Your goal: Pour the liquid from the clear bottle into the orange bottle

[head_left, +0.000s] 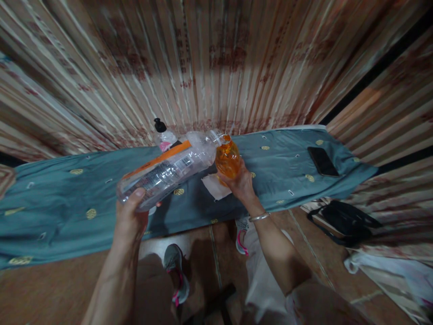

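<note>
A large clear plastic bottle (169, 167) with an orange-edged label lies tilted in the air, its base gripped by my left hand (133, 212). Its neck points right and meets the mouth of a smaller orange bottle (227, 158); whether the two touch I cannot tell. My right hand (241, 183), with a silver bangle on the wrist, wraps round the lower part of the orange bottle, which stands roughly upright. Under that bottle a pale sheet (216, 187) lies on the cloth, partly hidden by it and my hand.
A teal patterned cloth (101, 189) covers the long table. Behind the clear bottle stands a pump bottle (164, 135) with a black top. A dark phone (322, 161) lies at the right. Curtains (216, 67) hang behind, and a black bag (348, 221) sits at the lower right.
</note>
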{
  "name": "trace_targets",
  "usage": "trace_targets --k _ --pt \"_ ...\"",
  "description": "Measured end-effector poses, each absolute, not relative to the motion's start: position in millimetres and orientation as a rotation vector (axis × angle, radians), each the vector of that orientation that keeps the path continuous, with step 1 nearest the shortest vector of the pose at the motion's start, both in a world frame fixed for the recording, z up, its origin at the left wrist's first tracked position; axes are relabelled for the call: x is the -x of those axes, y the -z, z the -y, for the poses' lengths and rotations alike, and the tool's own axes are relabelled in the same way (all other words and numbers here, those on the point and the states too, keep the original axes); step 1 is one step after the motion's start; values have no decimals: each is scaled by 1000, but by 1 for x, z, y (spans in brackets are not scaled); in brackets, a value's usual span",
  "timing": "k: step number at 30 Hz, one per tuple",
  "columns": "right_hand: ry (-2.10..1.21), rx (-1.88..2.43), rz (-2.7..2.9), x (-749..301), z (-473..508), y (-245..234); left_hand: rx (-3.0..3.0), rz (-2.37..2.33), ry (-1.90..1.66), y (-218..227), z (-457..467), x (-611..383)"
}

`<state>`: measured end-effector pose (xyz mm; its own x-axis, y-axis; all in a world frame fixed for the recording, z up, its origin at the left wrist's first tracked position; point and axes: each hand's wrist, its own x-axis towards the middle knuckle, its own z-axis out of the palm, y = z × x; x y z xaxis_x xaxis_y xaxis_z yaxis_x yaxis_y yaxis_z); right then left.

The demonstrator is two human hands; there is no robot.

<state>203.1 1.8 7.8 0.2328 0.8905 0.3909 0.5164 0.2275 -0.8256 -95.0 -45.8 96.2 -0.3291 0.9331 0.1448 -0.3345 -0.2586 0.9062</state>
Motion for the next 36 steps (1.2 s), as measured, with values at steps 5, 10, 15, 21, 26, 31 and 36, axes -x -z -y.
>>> trace_targets --k 5,10,15,21,26,31,36 --pt "-419 1453 1442 -204 -1 -9 -870 -1027 -1762 -98 47 93" --pt "-421 1464 1450 -203 0 -11 -859 -1029 -1768 -100 46 92" --pt "-449 1434 1404 -202 0 -12 -854 -1033 -1764 -100 47 93" --pt "-446 1468 1409 -203 -2 -11 -857 -1042 -1754 -101 48 92" --pt "-442 1473 1401 -204 -3 -9 -883 -1050 -1732 -102 48 90" --pt "-462 1480 1396 -205 -1 -10 -861 -1055 -1755 -100 52 90" --pt "-467 1496 1374 -204 1 -12 -847 -1074 -1767 -98 54 90"
